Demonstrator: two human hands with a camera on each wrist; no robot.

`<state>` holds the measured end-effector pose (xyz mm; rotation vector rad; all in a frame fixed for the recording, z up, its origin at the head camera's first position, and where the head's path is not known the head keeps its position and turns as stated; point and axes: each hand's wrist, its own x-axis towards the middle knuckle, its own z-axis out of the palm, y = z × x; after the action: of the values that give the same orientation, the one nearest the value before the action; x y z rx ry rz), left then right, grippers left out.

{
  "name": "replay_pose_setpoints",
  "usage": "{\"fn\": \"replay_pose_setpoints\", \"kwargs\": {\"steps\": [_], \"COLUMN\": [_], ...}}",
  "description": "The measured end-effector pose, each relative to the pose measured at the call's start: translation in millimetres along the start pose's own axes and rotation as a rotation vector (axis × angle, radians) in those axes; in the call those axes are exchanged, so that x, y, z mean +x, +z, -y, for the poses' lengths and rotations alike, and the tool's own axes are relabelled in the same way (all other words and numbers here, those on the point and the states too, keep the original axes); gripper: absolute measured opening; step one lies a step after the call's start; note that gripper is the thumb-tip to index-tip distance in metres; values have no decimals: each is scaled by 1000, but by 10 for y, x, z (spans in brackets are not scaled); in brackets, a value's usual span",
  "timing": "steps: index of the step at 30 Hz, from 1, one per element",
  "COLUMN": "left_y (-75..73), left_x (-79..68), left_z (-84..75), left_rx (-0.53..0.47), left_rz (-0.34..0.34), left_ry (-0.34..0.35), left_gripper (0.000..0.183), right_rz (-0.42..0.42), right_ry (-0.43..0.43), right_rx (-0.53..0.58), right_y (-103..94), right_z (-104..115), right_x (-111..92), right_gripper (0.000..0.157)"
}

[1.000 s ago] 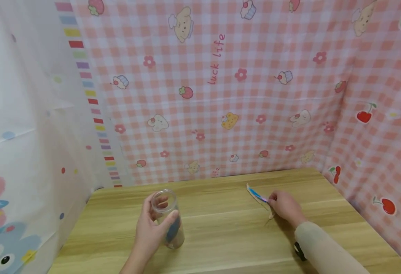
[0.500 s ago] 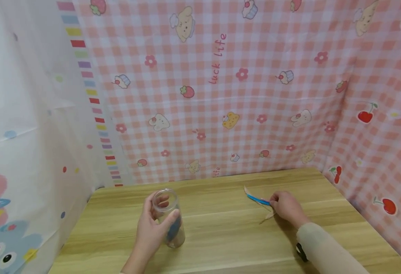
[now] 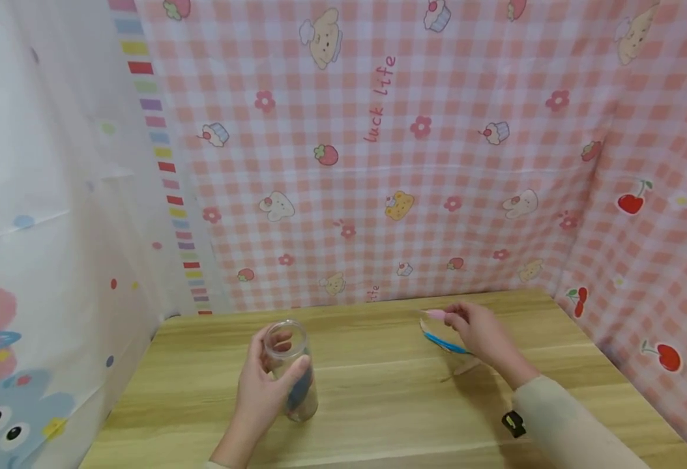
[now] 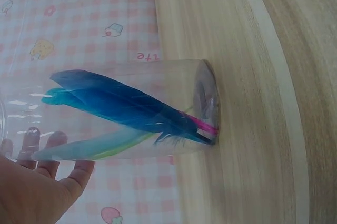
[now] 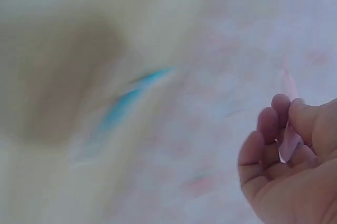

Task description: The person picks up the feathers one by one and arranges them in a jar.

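My left hand [image 3: 258, 387] holds a clear cylindrical jar [image 3: 307, 404] upright on the table, thumb on the near side and fingers behind it. Blue feathers [image 4: 121, 103] lean inside, with a pale blue-green feather [image 4: 108, 145] and a pink quill [image 4: 200, 124] by the jar's base. Between thumb and fingertips, my right hand [image 3: 487, 332] pinches a pink feather [image 3: 436, 314], raised above the table. Below that hand, a bright blue feather [image 3: 444, 342] lies on the wood with pale, thin feathers [image 3: 467, 366] around it.
The wood-grain table [image 3: 373, 404] ends at a pink checked cloth [image 3: 355, 247] hanging behind and on the right. A white patterned cloth [image 3: 44, 260] hangs at the left. A small black object [image 3: 513, 423] shows beside the right sleeve.
My right hand has lifted the pink feather up and away from the blue one, which stays on the table. The left hand and jar keep their place.
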<state>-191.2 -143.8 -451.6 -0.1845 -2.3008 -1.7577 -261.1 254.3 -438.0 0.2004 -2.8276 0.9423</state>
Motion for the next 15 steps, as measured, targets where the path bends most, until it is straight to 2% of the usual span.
{"fn": "replay_pose_setpoints", "kwargs": {"steps": [2,5,7,9,11,13,15], "left_y": [-7,-13,-13,-5,-11,-11,-10], "left_x": [1,8,12,15,22,26,23], "left_z": [6,17,30,43,38,38,34], "left_rx": [10,24,34,31,26,11,-3], "left_rz": [-1,-1,0,0,-4,-7,-9], "left_ry": [4,14,18,16,15,11,4], "left_gripper": [73,73,73,73,73,72,73], "right_rz": [-54,-181,-280,-366,-397,-382,-342], "right_ry": [-152,-511,-761,-928,-1009,-1036,-1043], "right_rx": [-8,-28,-93,-200,-300,-385,-408], "right_y": [-37,-68,-45,6,71,152,232], "right_z": [389,1018,1389,1688,1925,2075,2158], "right_x": [-7,-20,-25,-32,-41,-52,-58], "right_gripper": [18,11,12,14,14,13,20]}}
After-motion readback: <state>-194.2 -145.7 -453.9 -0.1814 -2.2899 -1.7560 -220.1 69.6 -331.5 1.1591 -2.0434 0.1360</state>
